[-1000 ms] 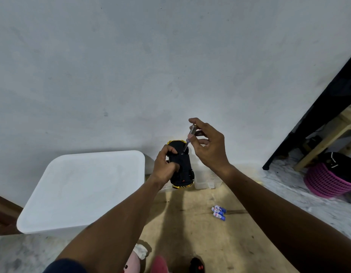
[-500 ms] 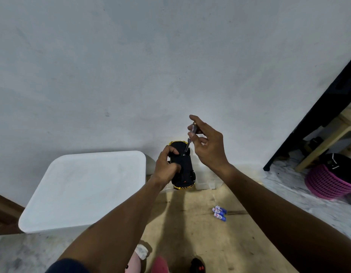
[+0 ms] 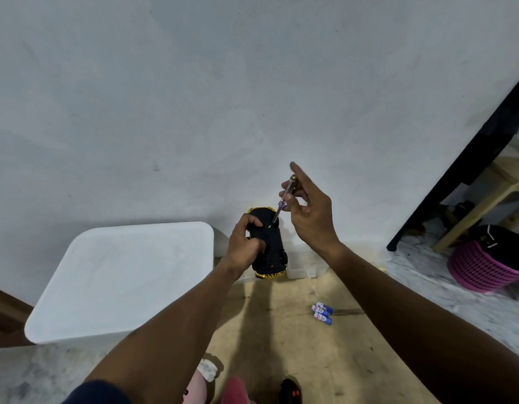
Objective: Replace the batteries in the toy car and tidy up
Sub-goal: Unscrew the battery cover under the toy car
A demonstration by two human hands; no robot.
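Black with gold trim at both ends, the car (image 3: 269, 246) is belly-up in your left hand (image 3: 245, 246), whose fingers and thumb curl round its left side. You hold it off the ground, just in front of the wall (image 3: 252, 97). Your right hand (image 3: 309, 217) pinches the screwdriver (image 3: 282, 201) by its clear handle between thumb and fingers, the forefinger sticking out straight past the handle's top. The shaft slants down to the left and its tip meets the car's underside near the far end. Three blue-and-white batteries (image 3: 322, 312) lie together on the board (image 3: 281, 351), nearer you than the car and to its right, beside your right forearm. A white tub (image 3: 121, 281) stands to the left, and a clear box (image 3: 299, 271) sits against the wall behind the car. A pink basket (image 3: 479, 266) stands far right.
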